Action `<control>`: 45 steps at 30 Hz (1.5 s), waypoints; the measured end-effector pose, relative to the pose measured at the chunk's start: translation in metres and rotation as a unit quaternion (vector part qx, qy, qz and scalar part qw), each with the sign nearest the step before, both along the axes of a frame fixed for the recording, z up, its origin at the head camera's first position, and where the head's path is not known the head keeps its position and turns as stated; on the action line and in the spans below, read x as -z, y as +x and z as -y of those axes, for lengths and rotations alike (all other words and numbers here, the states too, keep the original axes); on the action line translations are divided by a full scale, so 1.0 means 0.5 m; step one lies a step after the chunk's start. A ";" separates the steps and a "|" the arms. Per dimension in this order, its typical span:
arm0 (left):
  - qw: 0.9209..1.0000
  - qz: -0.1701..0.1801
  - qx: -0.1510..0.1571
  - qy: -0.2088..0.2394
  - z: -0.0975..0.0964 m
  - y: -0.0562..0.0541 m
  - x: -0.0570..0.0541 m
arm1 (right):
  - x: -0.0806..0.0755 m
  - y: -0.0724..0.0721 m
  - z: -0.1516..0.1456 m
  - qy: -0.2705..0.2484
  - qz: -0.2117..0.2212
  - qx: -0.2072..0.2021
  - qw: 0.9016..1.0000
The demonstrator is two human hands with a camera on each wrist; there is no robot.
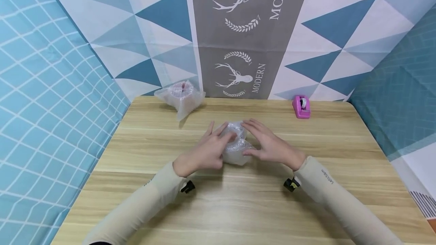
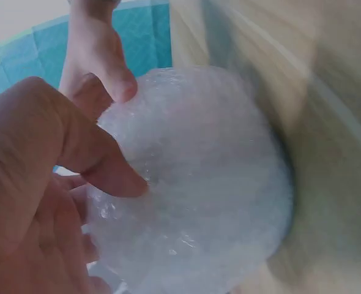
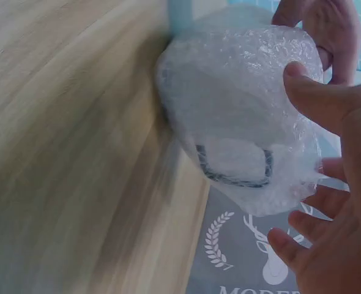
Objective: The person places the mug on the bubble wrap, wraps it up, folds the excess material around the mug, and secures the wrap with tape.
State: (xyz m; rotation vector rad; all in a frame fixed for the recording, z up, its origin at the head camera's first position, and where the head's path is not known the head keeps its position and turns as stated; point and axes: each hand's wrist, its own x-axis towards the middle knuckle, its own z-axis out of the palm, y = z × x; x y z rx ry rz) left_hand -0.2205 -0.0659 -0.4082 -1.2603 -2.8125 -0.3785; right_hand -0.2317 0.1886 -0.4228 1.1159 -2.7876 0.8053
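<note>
A roundish bundle in clear bubble wrap stands on the table between both hands. Its contents are blurred by the wrap, though a dark U-shaped outline shows through in the right wrist view. The left hand holds the bundle's left side, its bent thumb pressing the wrap near the top and its fingers along the side. On the right, the right hand rests its thumb against the wrap. Its other fingers are spread and loosely bent beside the bundle; how many touch it I cannot tell.
Another bubble-wrapped item, with something reddish inside, sits at the table's back left edge. A pink tape dispenser stands at the back right. The wooden table meets a patterned cloth behind it.
</note>
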 end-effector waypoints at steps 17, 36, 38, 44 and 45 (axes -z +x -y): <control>0.994 -0.090 -0.044 0.030 -0.035 0.012 0.028 | 0.009 -0.016 -0.012 -0.069 -0.097 -0.017 0.993; 0.990 -0.124 -0.057 0.039 -0.041 0.001 0.036 | 0.023 -0.009 0.013 -0.139 -0.154 -0.046 0.977; 0.990 -0.127 -0.056 0.035 -0.041 0.000 0.034 | 0.022 -0.004 0.013 -0.132 -0.142 -0.044 0.980; 0.991 -0.121 -0.050 -0.003 -0.041 -0.004 0.028 | 0.018 0.005 0.019 -0.117 -0.121 -0.034 0.985; 0.992 -0.119 -0.050 -0.002 -0.042 -0.004 0.027 | 0.018 0.006 0.020 -0.114 -0.122 -0.031 0.985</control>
